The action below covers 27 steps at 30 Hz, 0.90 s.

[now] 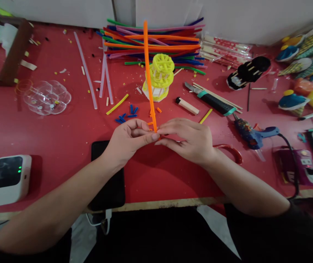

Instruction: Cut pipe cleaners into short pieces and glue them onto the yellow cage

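Between my hands an orange pipe cleaner rises upright, its lower end bent into small pieces. My left hand pinches that lower end between thumb and fingers. From the other side, the fingertips of my right hand close on the same end; my fingers partly hide it. Just beyond stands a yellow tiered pipe-cleaner model with a white base. Short blue pieces lie beside my left hand, and a small orange piece lies behind the fingertips.
A heap of coloured pipe cleaners lies at the back. To the right are a lighter, a utility knife and a corded glue gun. A black power bank or phone lies under my left forearm; a clear tray sits left.
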{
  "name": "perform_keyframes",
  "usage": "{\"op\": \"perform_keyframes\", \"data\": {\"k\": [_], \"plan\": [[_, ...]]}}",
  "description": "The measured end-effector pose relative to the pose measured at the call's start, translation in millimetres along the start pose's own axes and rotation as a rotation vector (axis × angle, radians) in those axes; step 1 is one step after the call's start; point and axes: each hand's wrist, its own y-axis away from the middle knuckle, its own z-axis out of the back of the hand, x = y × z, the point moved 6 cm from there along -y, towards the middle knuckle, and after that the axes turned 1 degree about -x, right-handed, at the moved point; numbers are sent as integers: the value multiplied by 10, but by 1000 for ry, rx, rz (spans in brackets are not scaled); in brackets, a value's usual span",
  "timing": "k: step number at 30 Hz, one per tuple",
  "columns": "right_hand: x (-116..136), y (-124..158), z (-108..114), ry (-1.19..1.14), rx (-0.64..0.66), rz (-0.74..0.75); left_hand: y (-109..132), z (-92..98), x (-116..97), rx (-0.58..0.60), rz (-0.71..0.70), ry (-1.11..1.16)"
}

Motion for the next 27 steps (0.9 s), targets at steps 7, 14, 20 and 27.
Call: {"op": "perform_keyframes", "data": {"k": [7,14,20,27], "plan": [[3,14,-3,5,-6,-13,3,-4,9,28,-15,-62],[45,18,-2,78,-47,40,-3,-14,-17,20,-47,-74],[37,54,-73,94,-33,80,20,-2,-67,-2,-104,-157],[204,-133,243,201,281,187,28,-23,-49,-11,-122,-89]]}}
